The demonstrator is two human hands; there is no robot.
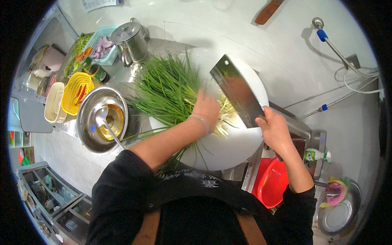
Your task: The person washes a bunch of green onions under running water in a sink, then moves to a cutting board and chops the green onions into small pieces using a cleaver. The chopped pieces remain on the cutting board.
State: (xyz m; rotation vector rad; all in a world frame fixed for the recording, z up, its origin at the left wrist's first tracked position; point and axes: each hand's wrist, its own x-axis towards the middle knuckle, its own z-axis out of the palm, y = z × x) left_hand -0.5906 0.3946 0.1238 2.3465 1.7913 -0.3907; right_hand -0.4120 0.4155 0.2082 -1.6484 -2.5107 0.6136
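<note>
A large bunch of thin scallions (165,87) lies on a round white cutting board (225,153), the green leaves spread to the left. My left hand (207,108) grips the bunch near its pale root ends, fingers partly blurred and hidden among the stalks. In my right hand (275,128) is the handle of a Chinese cleaver (237,92). Its broad blade is tilted up over the right side of the board, just beside the white ends. Some loose leaves hang over the board's near edge.
Left of the board stand a steel bowl (84,130) with oily liquid and a spoon, a yellow basket (69,99) of red chillies, a sauce bottle (98,72), a lidded steel pot (131,46) and a blue basket (108,59) of onion. A red basin (269,183) sits at right.
</note>
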